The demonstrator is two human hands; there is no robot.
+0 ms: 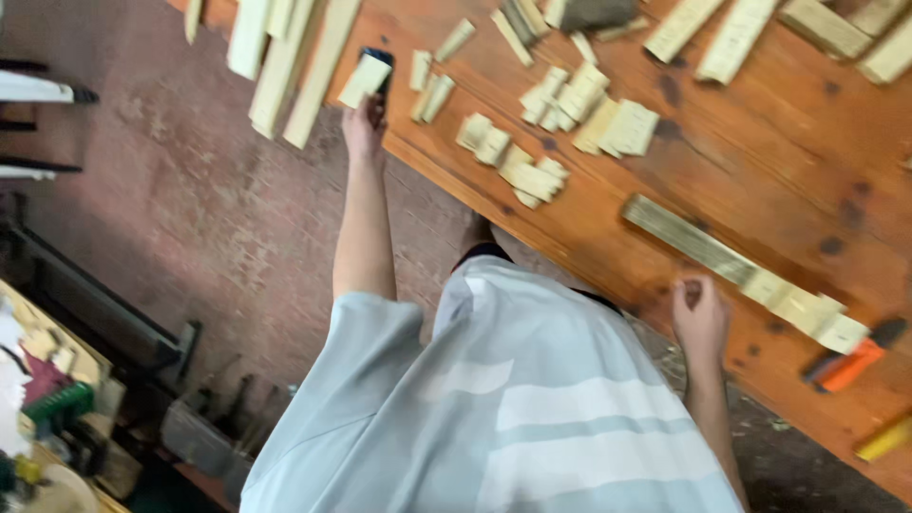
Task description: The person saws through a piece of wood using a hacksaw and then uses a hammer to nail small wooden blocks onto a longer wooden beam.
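Right hand: rested at the near edge of the wooden surface, fingers curled loosely, nothing seen grasped; whether they press the wood cannot be told through the blur.

Long strip: one, dark and flat, laid just beyond the right hand, with a run of pale short blocks butted against its far-right end; their count is blurred, roughly three or four.

Orange-handled tool: one, at the surface's right edge. Yellow item: one, kind not legible.

Left hand: extended to the surface's corner, fingers closed around a small pale wooden block, held just past the surface edge beside a dark object. The block is judged light, stiff and dry, unlikely to slip or break; its flat faces are best pinched across the narrow width, as is done here.

Loose offcuts: one scattered heap mid-surface, well over a dozen, exact count not possible.

Long pale battens: about four, overhanging the far-left corner. Further battens: about five, along the far edge.
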